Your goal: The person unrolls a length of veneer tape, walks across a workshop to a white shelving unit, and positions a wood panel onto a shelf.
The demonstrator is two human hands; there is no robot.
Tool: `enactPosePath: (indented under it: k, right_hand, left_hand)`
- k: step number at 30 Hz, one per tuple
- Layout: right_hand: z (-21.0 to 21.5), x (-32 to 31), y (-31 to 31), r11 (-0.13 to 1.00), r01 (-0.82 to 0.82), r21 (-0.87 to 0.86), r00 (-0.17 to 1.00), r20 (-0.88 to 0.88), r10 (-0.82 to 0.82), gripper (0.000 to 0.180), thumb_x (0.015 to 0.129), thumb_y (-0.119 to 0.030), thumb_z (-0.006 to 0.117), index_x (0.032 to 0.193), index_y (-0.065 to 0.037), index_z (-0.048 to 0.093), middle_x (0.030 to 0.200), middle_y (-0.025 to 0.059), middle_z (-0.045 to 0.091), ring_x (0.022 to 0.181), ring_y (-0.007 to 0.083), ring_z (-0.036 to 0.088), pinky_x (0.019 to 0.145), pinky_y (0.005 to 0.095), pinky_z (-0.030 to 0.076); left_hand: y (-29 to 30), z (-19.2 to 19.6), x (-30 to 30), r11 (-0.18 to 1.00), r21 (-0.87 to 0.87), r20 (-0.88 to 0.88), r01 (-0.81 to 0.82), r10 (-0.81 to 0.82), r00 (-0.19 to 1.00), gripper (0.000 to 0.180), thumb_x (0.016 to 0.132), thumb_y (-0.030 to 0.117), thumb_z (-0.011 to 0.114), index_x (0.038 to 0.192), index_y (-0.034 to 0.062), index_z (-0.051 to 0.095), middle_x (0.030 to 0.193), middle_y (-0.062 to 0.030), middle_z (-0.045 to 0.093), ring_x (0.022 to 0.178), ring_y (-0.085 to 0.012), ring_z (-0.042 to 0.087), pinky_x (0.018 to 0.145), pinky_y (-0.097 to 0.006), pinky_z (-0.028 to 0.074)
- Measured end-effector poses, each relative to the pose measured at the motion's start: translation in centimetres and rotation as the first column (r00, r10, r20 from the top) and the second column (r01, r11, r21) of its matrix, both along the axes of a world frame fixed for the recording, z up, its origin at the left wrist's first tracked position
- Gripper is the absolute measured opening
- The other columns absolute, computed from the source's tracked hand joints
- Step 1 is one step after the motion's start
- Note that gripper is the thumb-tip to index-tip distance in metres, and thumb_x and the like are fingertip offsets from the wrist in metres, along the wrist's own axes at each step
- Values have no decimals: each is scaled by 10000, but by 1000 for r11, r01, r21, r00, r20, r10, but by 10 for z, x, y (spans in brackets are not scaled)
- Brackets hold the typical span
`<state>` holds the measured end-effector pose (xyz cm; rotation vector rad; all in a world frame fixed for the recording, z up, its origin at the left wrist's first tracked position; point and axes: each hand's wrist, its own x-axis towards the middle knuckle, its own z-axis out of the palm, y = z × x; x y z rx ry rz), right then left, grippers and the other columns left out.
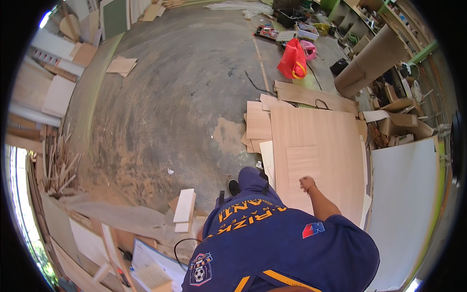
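Observation:
My right hand (306,184) is over a large light wood-grain board (335,146), its fingers curled in. I see nothing held in it. Whether it touches the board I cannot tell. Just beside the hand, a smaller rectangular panel (301,160) of the same wood grain lies flat on the board. My left hand is hidden behind my dark blue shirt; only a sliver of that arm shows. Near that arm are a looping black cable (176,247) and a stack of narrow white boards (185,207).
Offcut boards (258,121) stick out past the big board's left edge. A white sheet (401,194) stands to the right. A red bag (292,58) and a brown cylinder (369,61) are farther off. Wood strips (61,165) lean at left; sawdust (116,170) covers the concrete floor.

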<state>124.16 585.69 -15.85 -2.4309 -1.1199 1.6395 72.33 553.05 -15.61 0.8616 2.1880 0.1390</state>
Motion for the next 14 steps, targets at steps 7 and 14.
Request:
enactPosePath:
  k: [7,14]
  right_hand:
    - [-190,-12,-27,410,-910,-68,408,44,912,352,803,-372,527,1047,-140,632,993,127,636,820,276,634,680,398,502]
    - [-85,-190,296,409,-869,278,483,300,823,247,840,-278,507,902,-91,656,857,108,656,761,236,619,687,352,481]
  left_hand:
    - [331,106,-132,491,220,650,-843,570,502,219,837,260,489,973,93,531,875,-36,562,846,-150,542,707,-285,410]
    - [389,-98,-232,639,-379,636,-670,705,313,345,862,423,504,947,89,505,840,-51,542,787,-154,539,652,-301,443]
